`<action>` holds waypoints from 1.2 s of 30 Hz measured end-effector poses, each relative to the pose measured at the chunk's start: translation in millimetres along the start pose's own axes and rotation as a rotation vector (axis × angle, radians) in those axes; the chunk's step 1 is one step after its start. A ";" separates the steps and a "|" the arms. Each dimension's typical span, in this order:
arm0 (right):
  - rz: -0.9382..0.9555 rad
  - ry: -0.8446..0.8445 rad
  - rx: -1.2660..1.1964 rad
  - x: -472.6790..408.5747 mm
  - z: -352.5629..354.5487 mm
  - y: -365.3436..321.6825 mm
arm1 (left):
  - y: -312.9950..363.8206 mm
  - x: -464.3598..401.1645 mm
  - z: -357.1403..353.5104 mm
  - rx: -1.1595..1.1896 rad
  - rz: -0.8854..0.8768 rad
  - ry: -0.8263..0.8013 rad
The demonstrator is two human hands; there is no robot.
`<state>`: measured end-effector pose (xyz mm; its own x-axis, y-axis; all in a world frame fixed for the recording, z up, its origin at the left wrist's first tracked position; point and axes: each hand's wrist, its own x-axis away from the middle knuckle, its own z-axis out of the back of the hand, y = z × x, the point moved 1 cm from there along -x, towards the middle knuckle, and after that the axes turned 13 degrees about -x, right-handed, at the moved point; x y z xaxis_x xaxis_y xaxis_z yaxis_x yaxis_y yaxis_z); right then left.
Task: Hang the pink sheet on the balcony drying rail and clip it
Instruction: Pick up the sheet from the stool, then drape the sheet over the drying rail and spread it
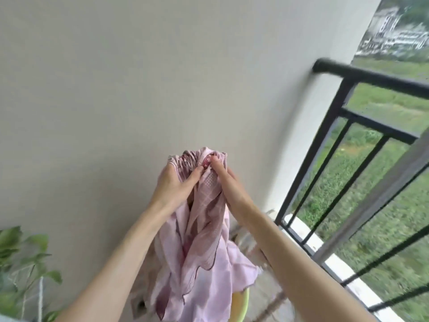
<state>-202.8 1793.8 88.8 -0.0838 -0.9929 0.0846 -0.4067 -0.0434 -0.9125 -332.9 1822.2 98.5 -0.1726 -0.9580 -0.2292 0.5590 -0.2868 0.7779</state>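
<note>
Pink sheet (197,240) held bunched at frame centre, hanging toward 6 o'clock over a yellow-green basin (241,303). Left hand (176,180) grips the gathered top edge, fingers curled. Right hand (222,175) pinches the fabric just beside it, thumbs nearly touching. Black balcony railing (371,75) at 2–4 o'clock, apart from the sheet. Leafy plant (21,259) at 8 o'clock.

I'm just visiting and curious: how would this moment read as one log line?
stage: sheet lifted, not yet hung | left hand and right hand: grip bunched pink checked cotton sheet | black metal balcony railing: bare
</note>
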 end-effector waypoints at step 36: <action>0.576 0.475 0.219 190.6 105.3 -390.1 | 416.1 -12.1 -29.5 0.426 -0.765 -0.581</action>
<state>35.7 1609.8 418.8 -0.6284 -0.7136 -0.3096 0.0040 0.3950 -0.9187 -74.2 1714.2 407.7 -0.7851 -0.3394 -0.5181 -0.1757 -0.6802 0.7117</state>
